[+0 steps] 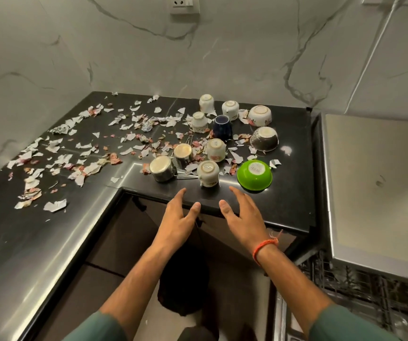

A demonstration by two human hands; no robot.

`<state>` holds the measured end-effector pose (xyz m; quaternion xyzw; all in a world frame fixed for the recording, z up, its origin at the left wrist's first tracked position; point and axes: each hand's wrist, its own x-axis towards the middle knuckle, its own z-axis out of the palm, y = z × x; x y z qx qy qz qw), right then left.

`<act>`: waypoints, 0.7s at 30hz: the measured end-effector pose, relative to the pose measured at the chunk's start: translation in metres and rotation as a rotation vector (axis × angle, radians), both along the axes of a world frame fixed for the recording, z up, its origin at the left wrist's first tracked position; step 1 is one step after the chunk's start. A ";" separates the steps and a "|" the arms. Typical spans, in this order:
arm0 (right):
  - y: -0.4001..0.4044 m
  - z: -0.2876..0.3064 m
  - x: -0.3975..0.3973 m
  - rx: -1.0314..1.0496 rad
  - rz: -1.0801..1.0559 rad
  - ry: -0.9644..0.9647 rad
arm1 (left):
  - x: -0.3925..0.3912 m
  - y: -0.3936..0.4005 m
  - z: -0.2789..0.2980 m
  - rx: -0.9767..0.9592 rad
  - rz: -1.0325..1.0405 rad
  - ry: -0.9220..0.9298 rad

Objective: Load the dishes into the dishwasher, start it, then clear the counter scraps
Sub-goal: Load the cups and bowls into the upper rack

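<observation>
Several upside-down dishes stand on the black counter (289,200): a green bowl (254,175), a white cup (208,174) nearest the edge, two steel cups (161,168) with cutlery beside them, a dark blue cup (222,127), more white cups (216,150) and two patterned bowls (264,139). My left hand (179,217) and my right hand (243,215) hover with spread fingers over the counter's front edge, just short of the white cup, holding nothing. Torn paper scraps (85,153) litter the counter. The dishwasher rack (360,286) shows at lower right.
A steel appliance top (379,183) stands right of the counter above the rack. A dark bag (183,284) sits on the floor below my arms. Marble walls close off the back, with a socket (184,4) high up.
</observation>
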<state>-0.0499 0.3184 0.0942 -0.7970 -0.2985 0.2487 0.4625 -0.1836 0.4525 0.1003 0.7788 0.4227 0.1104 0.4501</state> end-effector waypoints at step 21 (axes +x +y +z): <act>0.164 -0.016 0.069 -0.181 0.111 -0.313 | 0.050 0.200 -0.048 0.269 -0.008 0.198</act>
